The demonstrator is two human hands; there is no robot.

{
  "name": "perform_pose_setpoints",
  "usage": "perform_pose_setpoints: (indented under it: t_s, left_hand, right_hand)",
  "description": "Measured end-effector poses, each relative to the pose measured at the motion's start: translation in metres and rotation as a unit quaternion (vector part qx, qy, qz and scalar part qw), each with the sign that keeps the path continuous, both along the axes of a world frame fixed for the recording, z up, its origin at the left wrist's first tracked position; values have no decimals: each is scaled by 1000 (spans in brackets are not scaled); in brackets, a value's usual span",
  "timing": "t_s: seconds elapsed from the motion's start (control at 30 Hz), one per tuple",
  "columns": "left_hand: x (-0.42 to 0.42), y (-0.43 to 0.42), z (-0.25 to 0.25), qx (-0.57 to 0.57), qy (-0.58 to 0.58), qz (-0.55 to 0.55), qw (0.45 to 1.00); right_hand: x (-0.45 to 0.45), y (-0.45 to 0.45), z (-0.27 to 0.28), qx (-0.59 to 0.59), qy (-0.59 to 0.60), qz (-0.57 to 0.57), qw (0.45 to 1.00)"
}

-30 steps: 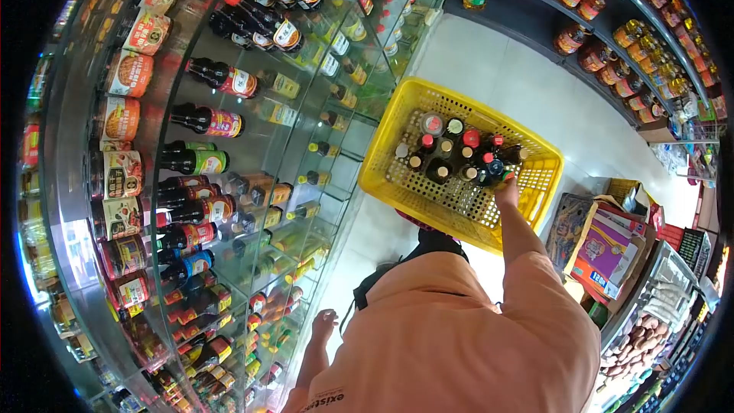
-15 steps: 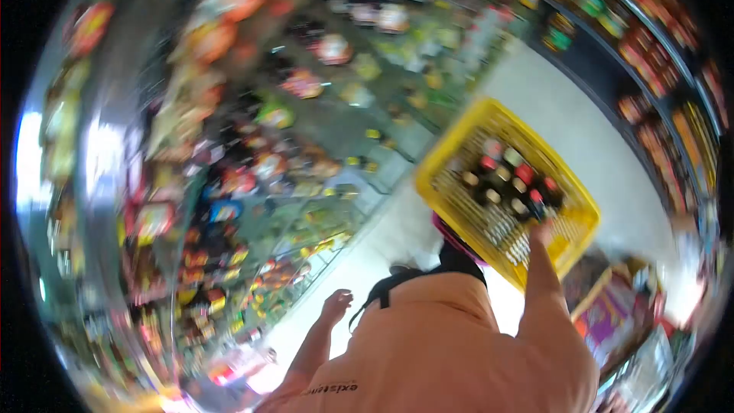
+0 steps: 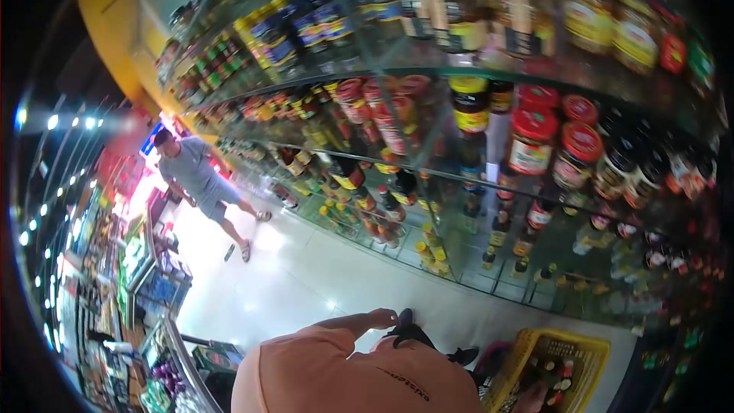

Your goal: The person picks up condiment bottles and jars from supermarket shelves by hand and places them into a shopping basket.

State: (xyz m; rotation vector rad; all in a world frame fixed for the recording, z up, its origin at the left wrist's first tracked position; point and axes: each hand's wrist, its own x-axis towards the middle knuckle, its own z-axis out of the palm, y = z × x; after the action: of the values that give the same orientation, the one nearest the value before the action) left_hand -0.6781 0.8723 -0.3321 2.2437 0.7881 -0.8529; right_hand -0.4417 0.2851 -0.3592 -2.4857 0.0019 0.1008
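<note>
My left hand (image 3: pixel 382 318) hangs beside my body above the floor, holding nothing, its fingers loosely apart. My right hand (image 3: pixel 532 398) reaches down over the yellow plastic basket (image 3: pixel 595 348) at the lower right; it is dim and partly cut off by the frame's bottom edge, so its grip cannot be made out. Inside the basket stand several dark bottles (image 3: pixel 564 384) with red and pale caps, close to that hand.
Glass shelves (image 3: pixel 321 154) full of jars and bottles, including a red-lidded jar (image 3: pixel 533 138), rise alongside me. Another person (image 3: pixel 191 172) stands in the aisle on the tiled floor (image 3: pixel 306 275). Produce stands (image 3: pixel 157 275) line the opposite side.
My view has swung up and round from the basket to the shelves and aisle. The basket now sits at the lower right. Another person has come into view.
</note>
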Motion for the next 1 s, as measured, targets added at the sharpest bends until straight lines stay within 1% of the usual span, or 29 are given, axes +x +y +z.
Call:
perform_pose_setpoints:
  t_s: [0.03, 0.07, 0.1, 0.13, 0.17, 0.2, 0.27, 0.33, 0.47, 0.53, 0.63, 0.67, 0.7, 0.73, 0.83, 0.9, 1.0]
  left_hand:
    - [-13, 5, -15, -1, 1, 0, 1000]
    - [-26, 10, -22, -18, -8, 18, 1000]
    - [-33, 12, -12, -38, -26, 22, 999]
    - [-46, 17, -24, -41, -18, 51, 998]
    - [-56, 25, -34, -45, -11, 79, 996]
    - [-59, 29, -21, -49, 4, 104, 993]
    - [-74, 46, -23, -61, 5, 139, 988]
    - [-90, 66, -20, -87, 17, 199, 976]
    - [-130, 122, -33, -113, -6, 254, 961]
    - [-149, 156, -41, -129, 13, 277, 952]
    - [-172, 209, -46, -128, 15, 279, 952]
    - [-180, 224, -47, -119, -5, 304, 945]
    - [-187, 244, -53, -123, -15, 287, 950]
    - [-194, 259, -59, -117, -17, 316, 941]
    - [-200, 302, -34, -97, -28, 369, 924]
    - [-212, 322, -41, -44, -93, 270, 957]
    - [-210, 334, -47, -41, -90, 299, 949]
  right_hand:
    - [10, 16, 5, -10, -31, -5, 999]
    - [22, 29, 20, 91, -181, 111, 973]
    - [30, 43, 23, 94, -187, 123, 970]
    - [37, 53, 25, 46, -97, 92, 990]
    - [42, 68, 29, 25, -61, 92, 994]
    - [44, 87, 32, 26, -44, 105, 993]
    - [42, 128, 33, 37, -10, 139, 990]
    - [31, 174, 27, 52, 31, 184, 981]
    - [-3, 275, 15, 58, 156, 263, 950]
    - [-20, 323, 13, 52, 206, 280, 936]
    - [-34, 380, 10, 44, 253, 284, 924]
    - [-37, 393, 10, 42, 266, 282, 921]
    - [-40, 406, 9, 41, 276, 277, 920]
    - [-41, 418, 9, 39, 284, 272, 919]
    - [-44, 439, 6, 42, 307, 251, 917]
    - [-45, 445, 4, 42, 320, 239, 916]
    - [-46, 443, -3, 46, 338, 223, 913]
